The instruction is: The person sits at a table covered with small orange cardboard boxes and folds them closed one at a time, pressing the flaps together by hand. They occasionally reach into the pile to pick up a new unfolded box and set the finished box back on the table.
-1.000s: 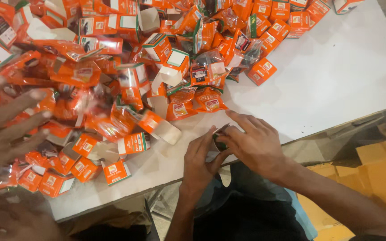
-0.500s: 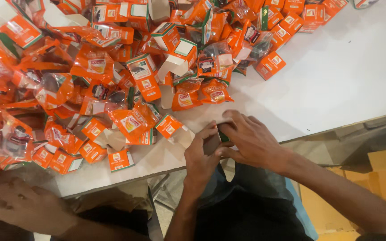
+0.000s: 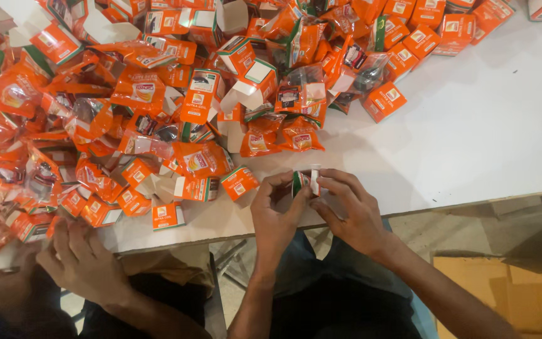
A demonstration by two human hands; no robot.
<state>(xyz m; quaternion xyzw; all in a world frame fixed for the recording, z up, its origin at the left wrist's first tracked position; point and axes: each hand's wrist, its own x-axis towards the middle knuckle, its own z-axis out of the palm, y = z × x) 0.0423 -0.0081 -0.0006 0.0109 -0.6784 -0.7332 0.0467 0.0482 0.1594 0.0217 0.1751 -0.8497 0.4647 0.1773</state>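
My left hand (image 3: 274, 210) and my right hand (image 3: 346, 207) meet at the near edge of the white table (image 3: 472, 132), both gripping one small box (image 3: 302, 182) with green and white sides; fingers hide most of it. Just left of my hands lies a small orange carton (image 3: 239, 182). A big heap of orange cartons and orange plastic packets (image 3: 177, 94) covers the table's left and far side.
Another person's hand (image 3: 86, 260) rests at the table's near edge on the left, by a loose orange carton (image 3: 168, 215). A brown cardboard box (image 3: 509, 289) stands on the floor at lower right. Bare white tabletop stretches to the right.
My two hands have stayed together on the small box, turning it slightly. The other person's hand on the left has drawn back from the heap toward the table's near edge.
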